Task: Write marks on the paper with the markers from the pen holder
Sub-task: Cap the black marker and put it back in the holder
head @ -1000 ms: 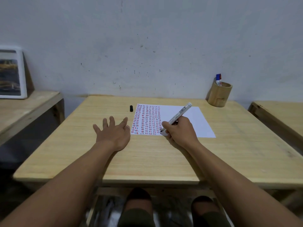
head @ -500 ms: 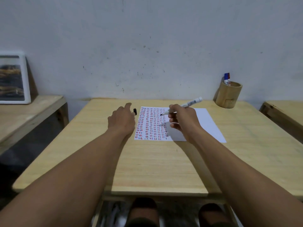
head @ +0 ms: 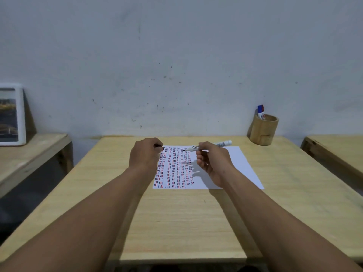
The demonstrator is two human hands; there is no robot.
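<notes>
A white sheet of paper (head: pixel 239 165) lies on the wooden table (head: pixel 186 222); its left half is filled with rows of red, blue and black dashes. My right hand (head: pixel 213 161) holds an uncapped white marker (head: pixel 223 144) level above the paper, black tip pointing left. My left hand (head: pixel 145 157) is closed at the paper's top left corner, pinching the small black cap (head: pixel 161 147), of which only a sliver shows. A bamboo pen holder (head: pixel 264 130) stands at the far right of the table with a blue-capped marker (head: pixel 260 111) sticking out.
A framed picture (head: pixel 10 114) leans on the wall on a lower wooden bench (head: pixel 29 156) to the left. Another wooden table edge (head: pixel 334 152) runs along the right. The grey wall is right behind the table.
My right hand lifted the marker off the paper and turned it level. My left hand went from lying flat to reaching the black cap beside the paper and closing on it.
</notes>
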